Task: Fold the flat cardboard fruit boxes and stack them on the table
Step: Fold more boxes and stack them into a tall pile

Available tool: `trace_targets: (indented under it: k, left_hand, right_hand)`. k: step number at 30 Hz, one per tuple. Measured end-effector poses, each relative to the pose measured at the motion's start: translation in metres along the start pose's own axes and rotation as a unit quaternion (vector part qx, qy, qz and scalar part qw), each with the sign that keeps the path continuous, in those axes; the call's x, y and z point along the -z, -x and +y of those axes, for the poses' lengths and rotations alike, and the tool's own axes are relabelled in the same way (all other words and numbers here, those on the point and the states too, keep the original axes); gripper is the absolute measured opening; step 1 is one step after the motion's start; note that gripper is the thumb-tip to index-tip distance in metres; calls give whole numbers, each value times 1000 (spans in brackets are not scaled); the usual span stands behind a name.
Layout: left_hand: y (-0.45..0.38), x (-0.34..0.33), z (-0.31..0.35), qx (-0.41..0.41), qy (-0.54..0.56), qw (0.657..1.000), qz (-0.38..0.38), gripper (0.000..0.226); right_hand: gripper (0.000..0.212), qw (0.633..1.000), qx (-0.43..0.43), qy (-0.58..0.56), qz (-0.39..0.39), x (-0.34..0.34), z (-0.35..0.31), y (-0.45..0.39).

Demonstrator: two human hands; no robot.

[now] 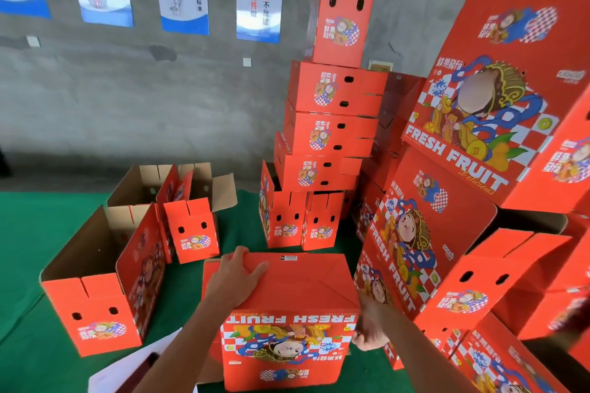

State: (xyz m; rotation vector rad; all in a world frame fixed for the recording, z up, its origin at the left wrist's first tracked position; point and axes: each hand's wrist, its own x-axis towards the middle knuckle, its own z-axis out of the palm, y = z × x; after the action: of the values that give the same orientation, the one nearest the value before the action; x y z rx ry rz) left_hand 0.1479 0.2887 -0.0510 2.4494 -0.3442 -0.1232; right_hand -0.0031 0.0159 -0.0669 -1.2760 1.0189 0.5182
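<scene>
A folded red fruit box [297, 313] stands upside down in front of me on the green table [38, 233], its closed bottom flaps facing up and its printed "FRESH FRUIT" side toward me. My left hand [236, 277] lies flat on the top flaps near the box's far left corner, fingers spread. My right hand [370, 329] grips the box's right edge, fingers curled round the corner. Behind the box a tall stack of folded red boxes [332, 124] rises against the wall.
Open folded boxes [105, 284] stand on the table at the left, with a smaller one [191, 230] behind. More red boxes [479, 143] pile up at the right. White paper [134, 367] lies near the front edge. Posters hang on the grey wall.
</scene>
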Motion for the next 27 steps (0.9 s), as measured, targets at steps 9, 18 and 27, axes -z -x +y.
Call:
trace_targets:
  k: [9, 18, 27]
  left_hand:
    - [24, 74, -50, 73, 323, 929, 164, 50]
    - [10, 177, -79, 44, 654, 752, 73, 78]
    - [15, 245, -177, -28, 426, 864, 266, 62]
  right_hand:
    - [65, 896, 356, 258, 61, -74, -143, 115]
    - [70, 501, 688, 501, 159, -277, -196, 196]
    - [75, 353, 740, 508, 265, -422, -137, 114]
